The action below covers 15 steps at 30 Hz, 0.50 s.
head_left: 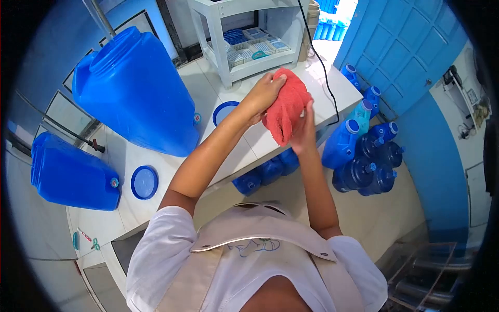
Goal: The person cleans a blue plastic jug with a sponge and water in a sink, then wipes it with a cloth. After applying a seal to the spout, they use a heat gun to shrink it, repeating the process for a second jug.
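A red cloth [287, 104], bunched and folded, is held up over the front edge of the white counter by both hands. My left hand [264, 96] grips its upper left side, with the thumb lying over the fabric. From the right and below, my right hand [305, 131] closes on the cloth, its fingers partly hidden behind the folds. Behind my left forearm a round blue lid [224, 112] lies on the counter. To the left stands a large blue water container [138, 88] with an open neck.
A smaller blue container [78, 174] and another blue lid [144, 182] are on the counter at left. A white shelf [223, 47] holds baskets of small items. A black cable [325, 67] hangs at right. Several blue bottles [358, 151] stand on the floor beside the blue door [400, 47].
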{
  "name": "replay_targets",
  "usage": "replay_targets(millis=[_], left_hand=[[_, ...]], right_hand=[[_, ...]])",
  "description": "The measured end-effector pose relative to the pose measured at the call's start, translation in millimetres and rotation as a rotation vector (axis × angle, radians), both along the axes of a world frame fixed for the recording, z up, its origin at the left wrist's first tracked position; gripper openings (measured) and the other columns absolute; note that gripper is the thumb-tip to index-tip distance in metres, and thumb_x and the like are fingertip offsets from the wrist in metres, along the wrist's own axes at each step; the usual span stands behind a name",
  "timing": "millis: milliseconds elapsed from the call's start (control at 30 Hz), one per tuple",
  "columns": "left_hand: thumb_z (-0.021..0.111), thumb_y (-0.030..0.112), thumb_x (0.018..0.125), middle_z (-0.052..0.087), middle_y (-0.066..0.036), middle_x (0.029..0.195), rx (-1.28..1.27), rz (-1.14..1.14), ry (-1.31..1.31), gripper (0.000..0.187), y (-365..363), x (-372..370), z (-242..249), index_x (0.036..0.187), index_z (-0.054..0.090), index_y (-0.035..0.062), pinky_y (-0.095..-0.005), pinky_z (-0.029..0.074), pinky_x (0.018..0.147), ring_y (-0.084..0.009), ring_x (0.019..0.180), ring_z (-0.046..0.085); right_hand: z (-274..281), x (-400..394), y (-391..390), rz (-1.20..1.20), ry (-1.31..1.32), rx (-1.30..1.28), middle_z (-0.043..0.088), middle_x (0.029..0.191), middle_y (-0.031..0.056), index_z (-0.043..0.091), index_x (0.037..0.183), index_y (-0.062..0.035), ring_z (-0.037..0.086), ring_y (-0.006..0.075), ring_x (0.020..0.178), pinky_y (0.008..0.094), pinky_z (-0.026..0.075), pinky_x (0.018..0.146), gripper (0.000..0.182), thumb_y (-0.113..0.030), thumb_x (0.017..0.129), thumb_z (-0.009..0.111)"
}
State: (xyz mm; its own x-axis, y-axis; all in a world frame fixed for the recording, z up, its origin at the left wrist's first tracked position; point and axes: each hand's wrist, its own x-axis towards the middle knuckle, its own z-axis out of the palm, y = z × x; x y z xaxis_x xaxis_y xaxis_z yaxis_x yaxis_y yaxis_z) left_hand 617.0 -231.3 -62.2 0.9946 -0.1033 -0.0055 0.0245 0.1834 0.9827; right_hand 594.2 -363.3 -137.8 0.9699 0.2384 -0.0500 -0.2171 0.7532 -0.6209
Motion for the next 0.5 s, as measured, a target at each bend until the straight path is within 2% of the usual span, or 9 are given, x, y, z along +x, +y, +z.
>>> replay_targets(millis=[67, 133, 267, 300, 333, 367, 400, 467, 500], left_hand=[[0.049, 0.026, 0.09, 0.058, -0.008, 0.095, -0.037, -0.004, 0.072, 0.033, 20, 24, -25, 0.112, 0.047, 0.0013, -0.0267, 0.048, 0.07, -0.0143, 0.079, 0.057], [0.053, 0.023, 0.088, 0.058, -0.008, 0.098, 0.198, 0.07, 0.131, 0.033, 45, 51, -55, 0.113, 0.046, 0.0026, -0.0273, 0.048, 0.071, -0.0133, 0.082, 0.057], [0.059, 0.024, 0.084, 0.057, -0.012, 0.101, -0.011, 0.256, 0.032, 0.043, 71, 91, -86, 0.118, 0.043, 0.0019, -0.0297, 0.046, 0.076, -0.0166, 0.089, 0.057], [0.059, 0.024, 0.084, 0.057, -0.012, 0.101, -0.023, 0.293, 0.039, 0.043, 79, 102, -100, 0.118, 0.043, 0.0019, -0.0297, 0.046, 0.076, -0.0166, 0.089, 0.057], [0.06, 0.026, 0.083, 0.056, -0.014, 0.105, 0.197, 0.437, 0.111, 0.049, 88, 114, -116, 0.121, 0.041, 0.001, -0.0303, 0.045, 0.076, -0.0196, 0.091, 0.057], [0.061, 0.028, 0.082, 0.055, -0.016, 0.108, 0.424, 0.573, 0.186, 0.055, 94, 118, -120, 0.124, 0.038, 0.0001, -0.0309, 0.045, 0.077, -0.0227, 0.093, 0.056], [0.061, 0.028, 0.082, 0.055, -0.016, 0.108, 0.425, 0.602, 0.192, 0.055, 101, 117, -125, 0.124, 0.038, 0.0001, -0.0309, 0.045, 0.077, -0.0227, 0.093, 0.056], [0.063, 0.024, 0.077, 0.052, -0.023, 0.112, 0.416, 0.728, 0.106, 0.056, 106, 107, -127, 0.118, 0.04, -0.0047, -0.0303, 0.046, 0.078, -0.0262, 0.098, 0.056], [0.062, 0.021, 0.078, 0.053, -0.024, 0.11, 0.475, 0.777, 0.086, 0.053, 109, 105, -133, 0.119, 0.04, -0.0044, -0.0306, 0.045, 0.081, -0.0268, 0.1, 0.055]], right_hand=[[4, 33, 3, 0.048, -0.073, 0.069, 0.045, 0.123, 0.0165, 0.035, 0.128, -0.0031, 0.05, 0.0245, 0.109, 0.038, 0.043, 0.09, 0.061, -0.046, 0.086, 0.049], [-17, 76, 14, 0.016, -0.129, -0.284, 0.052, 0.115, 0.015, 0.04, 0.123, -0.0033, 0.055, 0.0237, 0.101, 0.0384, 0.046, 0.084, 0.058, -0.047, 0.087, 0.047], [-35, 166, 42, 0.179, 0.053, -0.395, 0.056, 0.108, 0.0148, 0.05, 0.112, 0.0005, 0.056, 0.0228, 0.098, 0.0364, 0.049, 0.077, 0.05, -0.043, 0.088, 0.047], [-49, 198, 43, 0.254, -0.031, -0.668, 0.056, 0.108, 0.0175, 0.053, 0.107, 0.0024, 0.056, 0.0247, 0.098, 0.0377, 0.049, 0.075, 0.049, -0.042, 0.088, 0.047], [-63, 224, 45, 0.33, -0.127, -0.939, 0.055, 0.109, 0.0201, 0.056, 0.102, 0.0043, 0.056, 0.0267, 0.098, 0.039, 0.049, 0.073, 0.048, -0.041, 0.088, 0.047], [-67, 236, 52, 0.187, -0.452, -1.75, 0.054, 0.111, 0.0246, 0.059, 0.097, 0.0065, 0.055, 0.0322, 0.1, 0.0402, 0.046, 0.078, 0.048, -0.038, 0.089, 0.045], [-77, 241, 59, 0.208, -0.478, -1.742, 0.054, 0.111, 0.0246, 0.059, 0.097, 0.0065, 0.055, 0.0322, 0.1, 0.0402, 0.046, 0.078, 0.048, -0.038, 0.089, 0.045], [-83, 229, 64, -0.292, -1.323, -1.61, 0.05, 0.116, 0.026, 0.055, 0.106, 0.0076, 0.05, 0.0367, 0.106, 0.041, 0.041, 0.088, 0.052, -0.039, 0.089, 0.039], [-89, 220, 70, -0.179, -1.397, -1.642, 0.046, 0.124, 0.0239, 0.048, 0.117, 0.0068, 0.044, 0.0349, 0.115, 0.0401, 0.035, 0.096, 0.051, -0.035, 0.089, 0.039]])
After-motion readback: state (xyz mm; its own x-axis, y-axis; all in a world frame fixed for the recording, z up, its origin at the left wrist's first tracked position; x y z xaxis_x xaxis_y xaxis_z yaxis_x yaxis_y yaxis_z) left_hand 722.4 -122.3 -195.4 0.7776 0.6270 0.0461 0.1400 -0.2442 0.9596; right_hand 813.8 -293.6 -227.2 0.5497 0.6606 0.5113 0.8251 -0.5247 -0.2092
